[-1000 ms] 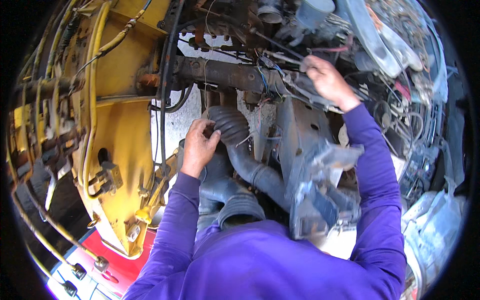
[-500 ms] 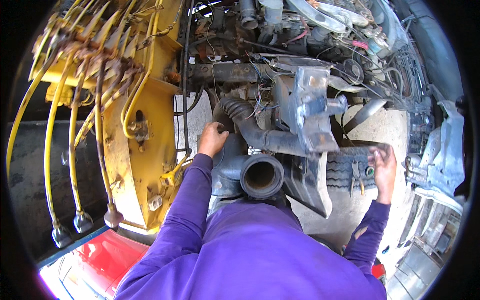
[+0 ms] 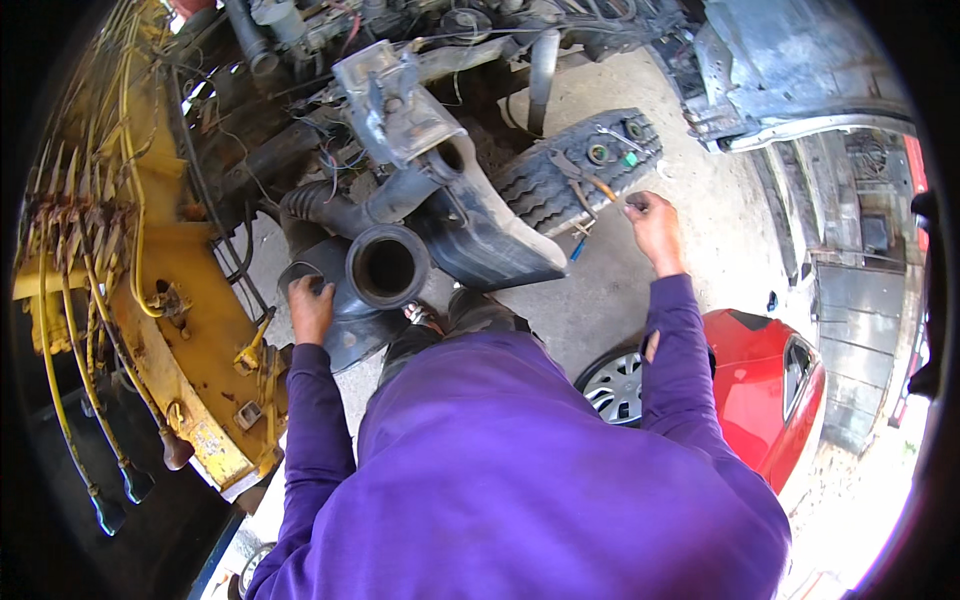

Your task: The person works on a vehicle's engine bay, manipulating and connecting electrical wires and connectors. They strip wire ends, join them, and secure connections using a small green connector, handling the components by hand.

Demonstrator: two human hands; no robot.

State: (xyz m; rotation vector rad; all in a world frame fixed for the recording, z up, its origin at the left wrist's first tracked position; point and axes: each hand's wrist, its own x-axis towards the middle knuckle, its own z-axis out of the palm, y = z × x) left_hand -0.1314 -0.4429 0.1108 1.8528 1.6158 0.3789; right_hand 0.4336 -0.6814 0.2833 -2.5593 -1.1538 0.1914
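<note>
A black canister-like housing (image 3: pixel 335 325) with a wide round mouth (image 3: pixel 388 266) stands before my legs. My left hand (image 3: pixel 311 308) is closed on its edge at the left; the fingertips are partly hidden. To the right, my right hand (image 3: pixel 656 236) is held in a pinch beside a cut piece of tyre tread (image 3: pixel 520 188). What sits between those fingers is too small to make out. Pliers (image 3: pixel 577 176) with orange-brown handles lie on the tread, their handle ends close to my right fingers. Round rings (image 3: pixel 598 154), a spanner (image 3: pixel 612 134) and a small green piece (image 3: pixel 630 159) lie there too.
A ribbed black hose (image 3: pixel 310 203) and a metal bracket (image 3: pixel 388 100) rise behind the housing. A long black curved panel (image 3: pixel 490 245) leans between it and the tread. The yellow machine frame (image 3: pixel 190 370) with levers borders the left; a red car (image 3: pixel 745 380) stands at right.
My view has swung to the right, so the machine parts shift left and the red car appears at right. My right hand has moved off the tread's end, its fingers now pinched. My left hand stays at the housing.
</note>
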